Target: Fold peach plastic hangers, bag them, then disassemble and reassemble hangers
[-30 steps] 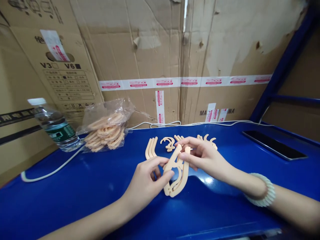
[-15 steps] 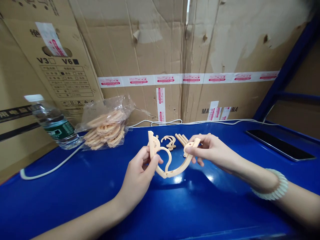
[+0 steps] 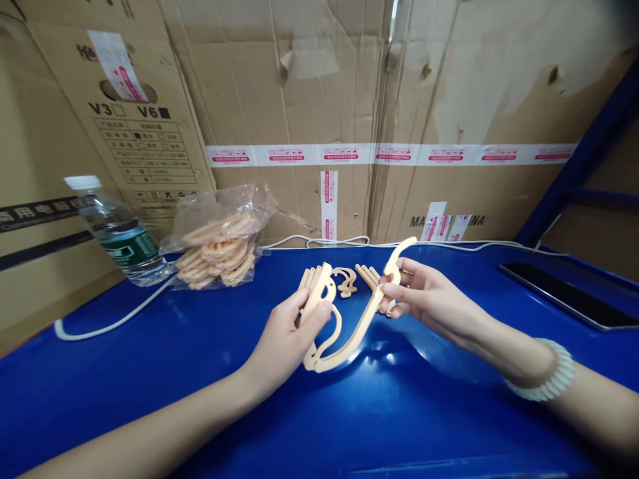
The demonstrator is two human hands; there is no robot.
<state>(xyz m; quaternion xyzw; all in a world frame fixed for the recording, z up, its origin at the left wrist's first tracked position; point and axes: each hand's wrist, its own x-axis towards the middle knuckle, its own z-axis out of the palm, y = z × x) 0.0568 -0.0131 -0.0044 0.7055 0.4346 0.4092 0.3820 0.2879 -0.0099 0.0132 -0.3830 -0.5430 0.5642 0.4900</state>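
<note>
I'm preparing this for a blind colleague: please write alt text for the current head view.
A person's left hand and right hand hold a curved, jointed beige piece over a blue table. Loose beige parts lie behind it; a water bottle and a clear plastic bag of beige pieces are at the left, a dark phone at the right.

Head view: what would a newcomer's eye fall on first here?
Probably the pale curved frame, held between left hand and right hand in the middle. Next, the clear bag of pale pieces and the green-labelled bottle stand out at the left of the blue table, and the dark phone at the right.
</note>
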